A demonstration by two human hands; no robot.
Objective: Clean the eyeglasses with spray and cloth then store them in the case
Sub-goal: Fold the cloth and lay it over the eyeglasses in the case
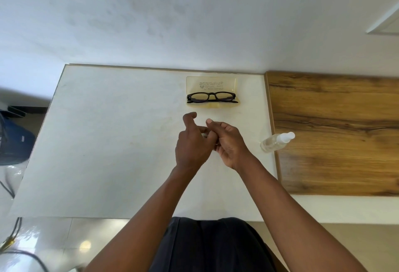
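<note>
Black-framed eyeglasses [212, 97] lie folded in an open, pale yellow translucent case [211, 84] at the back of the white table [108, 142]. A clear spray bottle [276, 141] lies on its side at the right, where the white top meets the wooden one. My left hand [192, 144] and my right hand [228, 142] meet above the table's middle, in front of the case, with fingers curled against each other. A small pale bit, seemingly the cloth [204, 135], shows pinched between them; most of it is hidden.
A wooden tabletop [336, 133] adjoins the white one on the right. A white wall stands behind the table. A dark blue bag [15, 142] and cables lie on the floor at the left. My dark-clothed lap is at the near edge.
</note>
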